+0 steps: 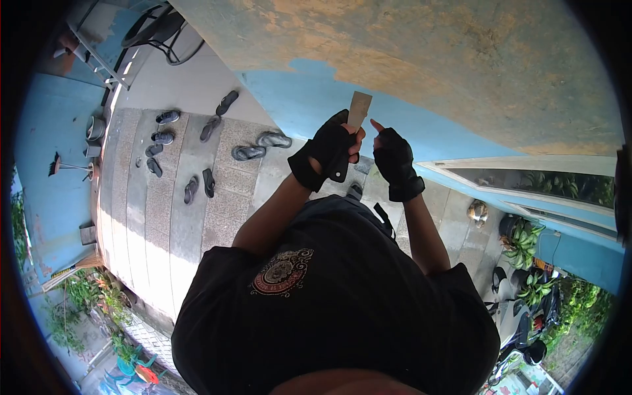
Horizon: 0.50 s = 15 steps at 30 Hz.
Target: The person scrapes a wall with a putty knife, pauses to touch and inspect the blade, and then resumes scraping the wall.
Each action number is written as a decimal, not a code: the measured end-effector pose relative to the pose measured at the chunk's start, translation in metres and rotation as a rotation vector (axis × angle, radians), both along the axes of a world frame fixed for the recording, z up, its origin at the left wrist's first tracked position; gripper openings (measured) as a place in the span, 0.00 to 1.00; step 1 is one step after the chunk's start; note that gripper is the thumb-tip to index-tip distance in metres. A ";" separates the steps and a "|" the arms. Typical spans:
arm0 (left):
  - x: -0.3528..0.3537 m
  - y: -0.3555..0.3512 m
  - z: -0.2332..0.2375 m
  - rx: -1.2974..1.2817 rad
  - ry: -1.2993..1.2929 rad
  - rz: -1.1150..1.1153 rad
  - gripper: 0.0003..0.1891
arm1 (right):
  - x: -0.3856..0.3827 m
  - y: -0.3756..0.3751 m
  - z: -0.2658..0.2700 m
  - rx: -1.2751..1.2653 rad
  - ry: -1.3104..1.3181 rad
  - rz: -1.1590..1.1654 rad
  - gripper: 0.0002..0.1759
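My left hand [327, 146], in a black fingerless glove, is wrapped round the dark handle of a putty knife [360, 109]. Its flat, dull blade points up and away from me, and the handle's holed end shows below my fist. My right hand [393, 159], gloved the same way, is just right of the blade. Its index finger stretches toward the blade with a small gap between them, and I see nothing held in it. In front of both hands rises a wall [421, 59], pale blue low down, with patchy brown and grey above.
Several sandals and shoes [249, 153] lie on the tiled floor [230, 187] to the left. A chair [155, 29] stands at upper left. On the right are a window [526, 181], potted plants [523, 243] and a parked motorbike [510, 316]. A broom [66, 164] leans at far left.
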<state>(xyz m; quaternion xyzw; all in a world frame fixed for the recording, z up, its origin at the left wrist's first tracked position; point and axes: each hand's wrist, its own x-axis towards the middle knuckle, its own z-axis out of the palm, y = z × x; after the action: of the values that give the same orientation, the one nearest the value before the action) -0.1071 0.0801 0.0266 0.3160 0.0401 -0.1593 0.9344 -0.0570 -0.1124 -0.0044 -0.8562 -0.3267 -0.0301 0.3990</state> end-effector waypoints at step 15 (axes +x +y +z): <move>0.003 0.021 -0.009 0.112 -0.037 0.197 0.11 | -0.042 0.057 0.013 0.484 0.965 -0.279 0.18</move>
<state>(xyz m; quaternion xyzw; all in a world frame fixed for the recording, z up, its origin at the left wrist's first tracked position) -0.1042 0.1013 0.0178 0.3652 0.0627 -0.0583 0.9270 -0.0993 -0.0549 0.0089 -0.6921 0.0259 0.2386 0.6807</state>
